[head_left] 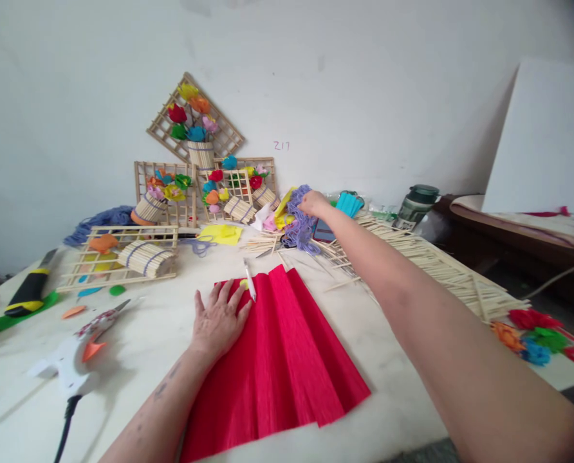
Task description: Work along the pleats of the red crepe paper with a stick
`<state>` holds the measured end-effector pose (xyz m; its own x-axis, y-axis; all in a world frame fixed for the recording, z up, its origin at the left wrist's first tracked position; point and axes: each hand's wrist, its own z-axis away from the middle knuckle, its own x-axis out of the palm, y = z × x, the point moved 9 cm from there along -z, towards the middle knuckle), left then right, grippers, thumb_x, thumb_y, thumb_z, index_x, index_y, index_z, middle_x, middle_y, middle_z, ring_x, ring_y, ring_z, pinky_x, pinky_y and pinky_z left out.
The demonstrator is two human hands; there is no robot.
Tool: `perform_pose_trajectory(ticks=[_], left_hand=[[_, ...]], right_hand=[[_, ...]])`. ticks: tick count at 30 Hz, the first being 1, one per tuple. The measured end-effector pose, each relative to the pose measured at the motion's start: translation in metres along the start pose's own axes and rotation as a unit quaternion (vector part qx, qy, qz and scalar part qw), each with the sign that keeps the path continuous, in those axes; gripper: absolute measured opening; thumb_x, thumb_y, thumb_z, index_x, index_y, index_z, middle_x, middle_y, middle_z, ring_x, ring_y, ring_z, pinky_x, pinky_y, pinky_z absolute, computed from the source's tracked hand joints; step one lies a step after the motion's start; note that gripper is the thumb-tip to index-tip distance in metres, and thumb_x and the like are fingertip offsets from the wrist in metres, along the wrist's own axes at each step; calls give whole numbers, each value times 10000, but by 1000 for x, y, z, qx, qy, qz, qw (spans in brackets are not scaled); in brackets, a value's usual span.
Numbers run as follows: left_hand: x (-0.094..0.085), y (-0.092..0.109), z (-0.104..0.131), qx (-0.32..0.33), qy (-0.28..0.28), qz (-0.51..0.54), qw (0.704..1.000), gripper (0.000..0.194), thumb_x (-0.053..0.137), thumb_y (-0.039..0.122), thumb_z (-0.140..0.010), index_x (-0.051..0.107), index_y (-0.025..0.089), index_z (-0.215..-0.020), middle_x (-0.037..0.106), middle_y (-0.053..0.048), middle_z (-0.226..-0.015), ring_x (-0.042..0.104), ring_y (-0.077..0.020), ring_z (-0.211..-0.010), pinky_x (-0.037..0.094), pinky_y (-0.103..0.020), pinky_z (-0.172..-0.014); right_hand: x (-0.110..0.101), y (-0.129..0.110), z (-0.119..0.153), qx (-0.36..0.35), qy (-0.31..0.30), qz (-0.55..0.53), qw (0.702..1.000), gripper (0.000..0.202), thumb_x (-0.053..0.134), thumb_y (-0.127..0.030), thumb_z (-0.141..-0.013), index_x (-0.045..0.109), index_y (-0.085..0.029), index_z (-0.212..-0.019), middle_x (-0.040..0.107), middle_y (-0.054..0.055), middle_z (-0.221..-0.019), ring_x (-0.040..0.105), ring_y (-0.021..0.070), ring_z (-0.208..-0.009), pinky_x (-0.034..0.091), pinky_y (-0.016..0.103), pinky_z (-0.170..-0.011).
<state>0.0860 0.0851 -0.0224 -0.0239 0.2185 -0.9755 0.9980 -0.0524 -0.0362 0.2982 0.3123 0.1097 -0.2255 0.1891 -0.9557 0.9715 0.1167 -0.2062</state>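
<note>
Red crepe paper (287, 360) with fold lines lies spread on the table in front of me. My left hand (219, 319) rests flat on its upper left corner, fingers spread. Beside those fingertips a white pen (249, 281) lies on the paper's top edge. My right hand (314, 204) reaches to the back of the table, its fingers closed on a tangled bundle of purple yarn (299, 222). Yellow and pink paper pieces (282, 215) sit just left of the yarn. A folded blue paper (349, 204) stands behind my right wrist.
Stick lattices with paper flowers (195, 119) lean on the wall. A glue gun (74, 360) and a yellow-black utility knife (29, 289) lie at left. Many thin wooden sticks (426, 263) cover the right side, near a dark green jar (417, 206) and paper flowers (538, 337).
</note>
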Motion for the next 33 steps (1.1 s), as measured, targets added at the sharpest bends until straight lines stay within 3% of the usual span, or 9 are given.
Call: perform_pose_trajectory(ticks=[4,7,12,14,16,22,28,30,33], left_hand=[[-2,0,1,8,12,8,1000,467,270,440,-869,424,289,-1284,382,-56,-1377,287,-277,-1272,123,-627,-1008],[-1,0,1,9,11,7,1000,473,265,440,-868,429,277,-1281,385,-63,-1375,297,-285,-1264,130,-637,-998],[2,-1,0,11,13,13,1000,494,238,464,-867,421,275,-1285,387,-60,-1373,294,-280,-1264,118,-642,-999],[3,-2,-1,13,14,17,1000,498,233,470,-865,410,283,-1291,387,-53,-1373,292,-278,-1264,125,-641,-999],[5,-3,-2,11,14,21,1000,504,228,484,-860,413,290,-1287,390,-49,-1370,296,-279,-1261,128,-642,-997],[7,-3,-3,11,6,31,999,522,216,505,-852,406,292,-1289,387,-50,-1370,289,-278,-1262,110,-642,-998],[8,-4,-2,9,1,41,999,528,200,520,-848,388,318,-1298,382,-44,-1373,287,-281,-1264,103,-636,-999],[7,-4,-2,9,6,41,999,529,203,522,-846,394,317,-1294,395,-48,-1362,292,-283,-1260,100,-633,-1000],[5,-4,-2,13,17,40,999,530,208,530,-842,416,314,-1279,410,-50,-1350,307,-286,-1247,93,-629,-1003]], right_hand=[[33,-65,58,-88,-115,-111,983,189,525,-254,-780,666,-129,-778,684,75,-777,621,172,-671,487,260,-618],[73,-105,104,-111,-220,-115,962,143,569,-228,-741,656,-119,-711,678,66,-677,610,173,-620,492,270,-589],[122,-123,128,-13,-233,-146,961,189,632,-282,-709,622,-125,-603,617,65,-515,643,251,-657,506,325,-592],[126,-123,123,11,-185,-187,965,202,622,-268,-720,609,-116,-587,615,79,-526,647,277,-698,509,349,-604],[131,-125,122,12,-186,-207,960,162,642,-194,-684,600,-106,-555,613,84,-525,646,301,-708,510,385,-610],[137,-134,143,-42,-273,-129,952,169,603,-134,-630,588,-84,-470,562,76,-406,630,254,-588,513,348,-592],[108,-117,136,-29,-149,-224,963,215,542,-154,-647,538,-93,-441,512,62,-344,574,184,-432,469,256,-497],[100,-110,137,-7,-123,-339,933,197,507,-172,-679,531,-121,-491,541,42,-381,547,154,-393,448,226,-426],[94,-106,147,26,-101,-540,835,121,457,-171,-725,523,-138,-629,611,25,-500,541,115,-394,435,190,-379]])
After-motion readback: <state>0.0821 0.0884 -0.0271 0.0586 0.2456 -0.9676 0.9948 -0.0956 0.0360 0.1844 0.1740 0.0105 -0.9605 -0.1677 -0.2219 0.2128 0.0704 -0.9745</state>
